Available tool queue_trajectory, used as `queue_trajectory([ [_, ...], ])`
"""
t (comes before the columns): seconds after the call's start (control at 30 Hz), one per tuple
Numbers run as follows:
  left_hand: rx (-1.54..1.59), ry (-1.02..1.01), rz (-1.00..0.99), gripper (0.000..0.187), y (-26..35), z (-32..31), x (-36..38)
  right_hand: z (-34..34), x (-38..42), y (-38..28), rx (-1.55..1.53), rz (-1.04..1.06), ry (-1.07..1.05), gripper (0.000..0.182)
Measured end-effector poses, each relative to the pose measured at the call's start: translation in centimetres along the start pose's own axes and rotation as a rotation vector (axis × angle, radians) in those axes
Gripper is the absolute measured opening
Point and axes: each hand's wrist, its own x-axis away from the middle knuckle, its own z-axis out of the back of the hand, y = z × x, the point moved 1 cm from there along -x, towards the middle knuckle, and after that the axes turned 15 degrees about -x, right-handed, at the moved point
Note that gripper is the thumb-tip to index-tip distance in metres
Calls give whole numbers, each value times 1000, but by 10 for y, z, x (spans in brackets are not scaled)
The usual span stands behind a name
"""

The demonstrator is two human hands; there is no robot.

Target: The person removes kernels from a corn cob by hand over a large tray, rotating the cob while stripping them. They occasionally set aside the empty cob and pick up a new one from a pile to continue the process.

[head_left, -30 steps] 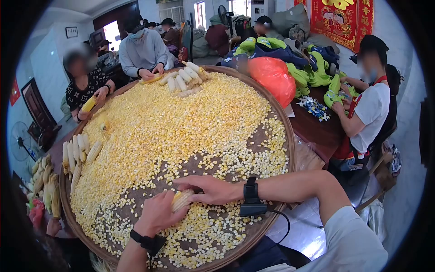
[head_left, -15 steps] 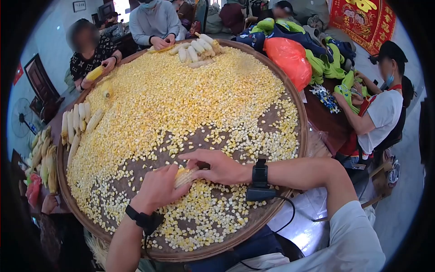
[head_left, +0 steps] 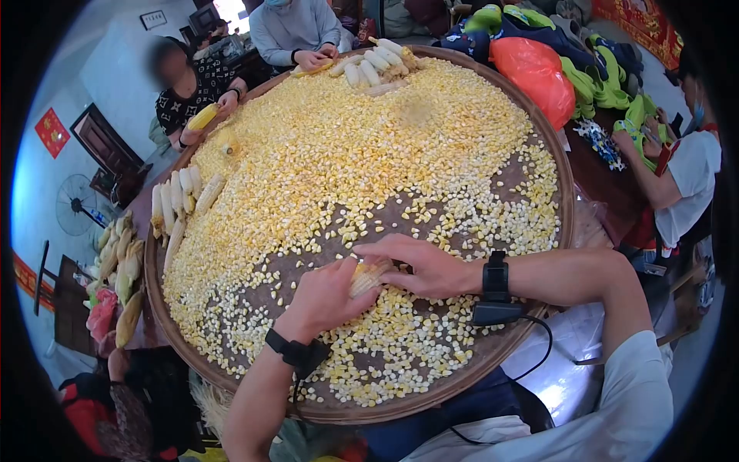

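Observation:
Between my two hands is a corn cob (head_left: 365, 282), mostly stripped, with some yellow kernels at its upper end. My left hand (head_left: 327, 296) is wrapped round the cob from the left. My right hand (head_left: 423, 266) grips its other side, with the thumb on the cob and the fingers curved over the top. Both hands are low over a big round tray (head_left: 567, 192), above loose corn kernels (head_left: 339, 154) spread thickly toward the far side and thinly near me. Each of my wrists wears a black strap with a small cabled box.
Stripped cobs lie at the tray's left (head_left: 177, 196) and far edge (head_left: 369, 65). Two people opposite hold yellow corn cobs. A red plastic bag (head_left: 533, 81) and green shoes (head_left: 612, 81) are piled at right beside another person. Unhusked corn (head_left: 122, 258) lies at left.
The camera view has turned left, so the tray and hands appear farther right. Both hands keep hold of the cob, and my right fingers now curve closer over it. At left, someone's hand holds an unhusked ear.

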Motion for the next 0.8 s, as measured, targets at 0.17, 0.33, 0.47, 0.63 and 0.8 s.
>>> queue_trajectory([
  [0.17,9,-143,75,58,4,6,0,-3,1,4,-20,-40,24,72],
  [0.33,-20,-18,7,54,2,0,0,1,0,0,-33,-91,3,73],
  [0.47,-32,-36,-4,53,2,2,-1,1,0,2,15,-40,18,72],
  [0.63,-49,2,-32,52,2,2,1,0,0,3,-52,-85,33,72],
  [0.8,-26,45,-39,51,1,1,1,2,-2,-5,-39,-88,15,67],
])
